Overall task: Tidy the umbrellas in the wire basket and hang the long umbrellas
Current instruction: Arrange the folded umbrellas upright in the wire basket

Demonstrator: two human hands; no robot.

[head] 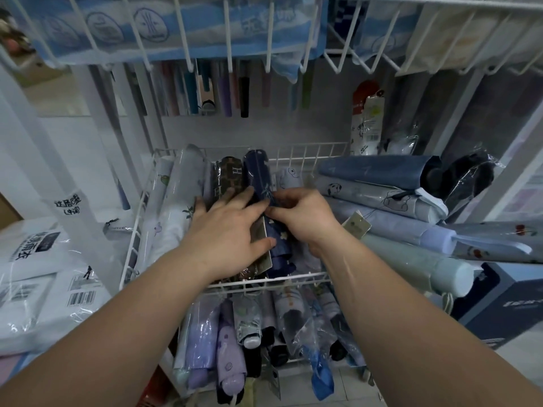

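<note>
**Head view.** We see both hands meeting over the middle of the basket (308,152), a white wire one packed with folded umbrellas lying front to back.

- **Left hand:** The left hand (232,230) lies flat, its fingers straight and spread. They press on the brown umbrella (232,174), which bears an H pattern, and the thumb rests on a tag (260,229).
- **Right hand:** The right hand (305,218) has its fingers curled. Its fingertips (271,211) pinch the navy umbrella (258,171) about halfway along its length.
- **Navy umbrella:** It lies in the basket just right of the brown one and touches it. Its far end is at the back wall and its flowered near end is by the front rim.
- **Rest of the basket:** Pale umbrellas (182,183) in clear sleeves fill the left side.
- **Below the front rim:** We note the lower umbrellas (232,348), lilac, grey and blue, lying side by side.
- **Right of the basket:** A pile (382,195) of folded umbrellas lies crosswise just beside it.
- **At the back:** The long umbrellas (205,92) hang in a row under the upper shelf (227,39), which is also of white wire and holds blue-and-white packs.
- **Surroundings:** White bags (44,274) with barcodes lie at the left. A dark box (499,304) stands at the lower right.
</note>
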